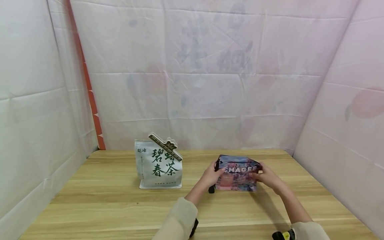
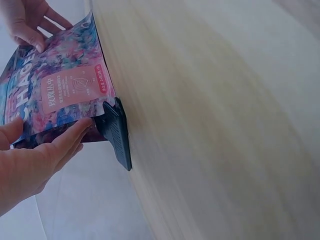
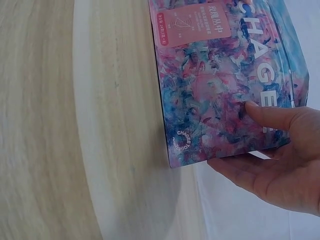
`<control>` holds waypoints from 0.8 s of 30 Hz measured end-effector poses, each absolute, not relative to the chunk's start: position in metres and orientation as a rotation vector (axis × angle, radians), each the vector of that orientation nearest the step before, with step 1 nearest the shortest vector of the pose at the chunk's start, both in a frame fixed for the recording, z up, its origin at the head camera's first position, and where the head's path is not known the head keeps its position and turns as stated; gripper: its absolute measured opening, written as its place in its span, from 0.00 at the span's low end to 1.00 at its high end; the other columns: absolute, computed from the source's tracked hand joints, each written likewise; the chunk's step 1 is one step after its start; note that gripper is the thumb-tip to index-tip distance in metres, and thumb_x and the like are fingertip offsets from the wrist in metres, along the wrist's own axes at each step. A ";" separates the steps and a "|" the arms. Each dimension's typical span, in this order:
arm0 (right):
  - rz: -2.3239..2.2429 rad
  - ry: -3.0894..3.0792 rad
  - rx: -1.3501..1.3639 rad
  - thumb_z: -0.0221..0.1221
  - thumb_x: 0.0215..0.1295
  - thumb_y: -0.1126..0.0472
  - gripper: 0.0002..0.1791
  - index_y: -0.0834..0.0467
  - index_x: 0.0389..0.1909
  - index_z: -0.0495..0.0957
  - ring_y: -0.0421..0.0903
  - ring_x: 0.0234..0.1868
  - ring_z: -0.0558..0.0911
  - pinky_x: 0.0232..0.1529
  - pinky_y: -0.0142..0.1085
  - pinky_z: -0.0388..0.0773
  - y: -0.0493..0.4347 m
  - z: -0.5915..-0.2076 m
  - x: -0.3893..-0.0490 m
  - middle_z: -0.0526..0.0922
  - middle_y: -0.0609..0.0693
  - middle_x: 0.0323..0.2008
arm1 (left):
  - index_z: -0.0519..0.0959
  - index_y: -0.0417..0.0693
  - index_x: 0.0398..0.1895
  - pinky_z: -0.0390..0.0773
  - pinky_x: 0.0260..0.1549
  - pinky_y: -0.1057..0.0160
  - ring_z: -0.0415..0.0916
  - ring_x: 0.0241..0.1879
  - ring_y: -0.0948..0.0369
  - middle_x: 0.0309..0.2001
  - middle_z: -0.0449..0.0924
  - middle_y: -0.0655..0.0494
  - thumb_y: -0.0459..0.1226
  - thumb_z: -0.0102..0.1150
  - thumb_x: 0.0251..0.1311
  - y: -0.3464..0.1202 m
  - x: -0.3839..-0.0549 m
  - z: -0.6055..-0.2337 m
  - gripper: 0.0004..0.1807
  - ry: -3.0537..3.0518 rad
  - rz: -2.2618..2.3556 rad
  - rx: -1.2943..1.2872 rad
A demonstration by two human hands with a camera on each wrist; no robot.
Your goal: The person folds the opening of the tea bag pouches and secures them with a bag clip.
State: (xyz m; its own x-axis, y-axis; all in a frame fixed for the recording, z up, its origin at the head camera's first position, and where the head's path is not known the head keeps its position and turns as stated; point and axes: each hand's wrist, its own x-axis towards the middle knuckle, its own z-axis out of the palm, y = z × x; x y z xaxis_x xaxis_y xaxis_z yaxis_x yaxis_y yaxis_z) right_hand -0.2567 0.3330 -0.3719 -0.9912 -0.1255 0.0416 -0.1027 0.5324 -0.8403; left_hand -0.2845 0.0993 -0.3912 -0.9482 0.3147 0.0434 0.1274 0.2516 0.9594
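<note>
A pink-and-blue CHAGEE tea pouch point(image 1: 235, 181) stands upright on the table, both hands on its sides. My left hand point(image 1: 210, 175) grips the left side, thumb on the front, fingers along the edge. On the opposite side my right hand point(image 1: 268, 176) holds the pouch, its thumb pressed on the front by the lettering, the other fingers partly behind. A black clip point(image 2: 119, 132) lies on the table by the pouch's lower left corner, close to the left fingertips; the pouch hides part of it in the head view.
To the left stands a silver-white tea bag point(image 1: 159, 178) with green characters. A wide brown-and-white clip point(image 1: 166, 146) sits slanted across its top right corner. White printed cloth point(image 1: 204, 100) walls in the wooden table point(image 1: 114, 200) at the back and sides.
</note>
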 end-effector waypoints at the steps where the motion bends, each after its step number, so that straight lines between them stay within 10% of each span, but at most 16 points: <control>1: -1.492 2.733 -0.200 0.53 0.64 0.68 0.28 0.77 0.56 0.50 0.54 0.41 0.74 0.41 0.47 0.75 0.332 -0.372 -0.257 0.66 0.66 0.42 | 0.56 0.41 0.68 0.68 0.49 0.45 0.65 0.56 0.44 0.60 0.64 0.37 0.44 0.50 0.65 0.099 -0.285 -0.391 0.31 2.355 1.787 0.420; 24: -1.499 2.729 -0.239 0.52 0.65 0.69 0.29 0.80 0.58 0.49 0.52 0.41 0.75 0.41 0.47 0.75 0.323 -0.376 -0.270 0.67 0.69 0.45 | 0.58 0.42 0.67 0.69 0.49 0.48 0.65 0.57 0.45 0.60 0.63 0.37 0.46 0.50 0.65 0.087 -0.296 -0.396 0.31 2.391 1.808 0.454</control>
State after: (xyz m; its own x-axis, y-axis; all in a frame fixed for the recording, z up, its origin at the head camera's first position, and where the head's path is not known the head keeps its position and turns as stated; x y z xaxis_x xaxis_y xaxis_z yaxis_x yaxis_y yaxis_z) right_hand -0.2697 0.3234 -0.3762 -0.9882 -0.1425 0.0571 -0.1246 0.5273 -0.8405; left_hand -0.2957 0.0868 -0.3955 -0.9493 0.3006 0.0921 0.1706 0.2461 0.9541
